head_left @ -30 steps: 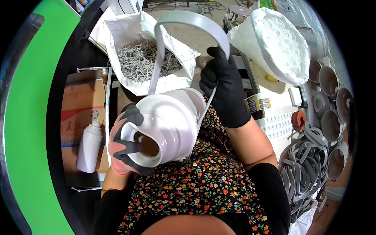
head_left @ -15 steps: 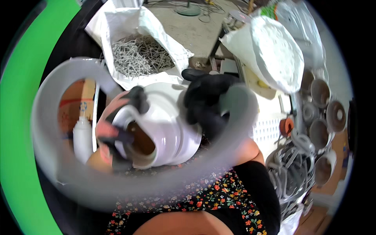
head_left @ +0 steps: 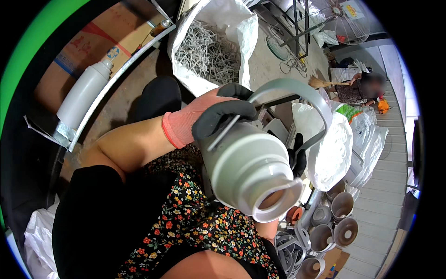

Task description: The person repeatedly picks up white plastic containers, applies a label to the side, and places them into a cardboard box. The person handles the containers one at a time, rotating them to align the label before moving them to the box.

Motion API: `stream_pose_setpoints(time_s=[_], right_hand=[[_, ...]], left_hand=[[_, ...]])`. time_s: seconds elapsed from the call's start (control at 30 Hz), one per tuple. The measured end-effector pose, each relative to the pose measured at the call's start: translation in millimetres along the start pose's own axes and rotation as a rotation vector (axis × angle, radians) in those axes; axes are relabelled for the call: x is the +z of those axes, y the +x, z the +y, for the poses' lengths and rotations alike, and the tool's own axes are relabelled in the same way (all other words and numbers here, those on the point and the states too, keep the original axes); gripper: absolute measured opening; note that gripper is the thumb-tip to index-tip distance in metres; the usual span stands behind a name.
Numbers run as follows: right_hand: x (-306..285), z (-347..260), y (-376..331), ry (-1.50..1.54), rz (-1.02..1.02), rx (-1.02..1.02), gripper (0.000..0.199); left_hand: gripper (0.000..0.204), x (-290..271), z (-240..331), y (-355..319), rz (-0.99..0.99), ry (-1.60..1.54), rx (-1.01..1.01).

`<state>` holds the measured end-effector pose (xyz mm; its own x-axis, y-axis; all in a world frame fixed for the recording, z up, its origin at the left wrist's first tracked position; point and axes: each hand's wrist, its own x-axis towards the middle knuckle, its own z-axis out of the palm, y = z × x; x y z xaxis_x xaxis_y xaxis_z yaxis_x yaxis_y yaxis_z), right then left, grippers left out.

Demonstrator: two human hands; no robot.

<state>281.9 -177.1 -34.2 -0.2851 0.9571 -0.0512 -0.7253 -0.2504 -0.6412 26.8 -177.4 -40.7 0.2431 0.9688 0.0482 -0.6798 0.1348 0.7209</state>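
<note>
The left hand (head_left: 223, 110) clasped the pale pot body (head_left: 244, 160), tilted before the floral garment (head_left: 186, 204), beside the grey handle (head_left: 318, 103); the right hand (head_left: 298, 157) (mostly hidden behind) had a grip I couldn't make out.

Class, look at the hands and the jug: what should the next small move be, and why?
Probably the left hand should line up the rod with the near end of the handle, keeping the jug steady. The rod juts out beneath that hand's fingers, and the handle's near end reaches them too. Whether the rod is already seated, I cannot tell.
</note>
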Motion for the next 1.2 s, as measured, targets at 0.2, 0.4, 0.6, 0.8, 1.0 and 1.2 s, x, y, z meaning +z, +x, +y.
stream_pose_setpoints(time_s=[0.2, 0.4, 0.6, 0.8, 1.0, 1.2], right_hand=[[18, 41, -64, -0.200, 0.259, -0.148, 0.036], [44, 40, -45, -0.284, 0.178, -0.178, 0.035], [35, 27, 22, -0.172, 0.126, -0.122, 0.035], [58, 41, 1, -0.156, 0.256, -0.201, 0.035], [-14, 19, 7, -1.057, 0.196, -0.527, 0.041], [-72, 30, 41, -0.959, 0.054, -0.105, 0.043]], left_hand=[[0.025, -17, -25, 7, -0.129, 0.825, 0.656], [0.023, -21, 0, 5, -0.094, 0.374, 0.298], [0.028, 6, 40, -13, -0.001, 0.329, 0.004], [0.048, 14, 24, -10, 0.092, 0.459, 0.334], [0.052, -32, 18, -4, -0.233, 0.316, 0.286], [0.050, -82, 1, 3, 0.100, -0.017, -0.079]])
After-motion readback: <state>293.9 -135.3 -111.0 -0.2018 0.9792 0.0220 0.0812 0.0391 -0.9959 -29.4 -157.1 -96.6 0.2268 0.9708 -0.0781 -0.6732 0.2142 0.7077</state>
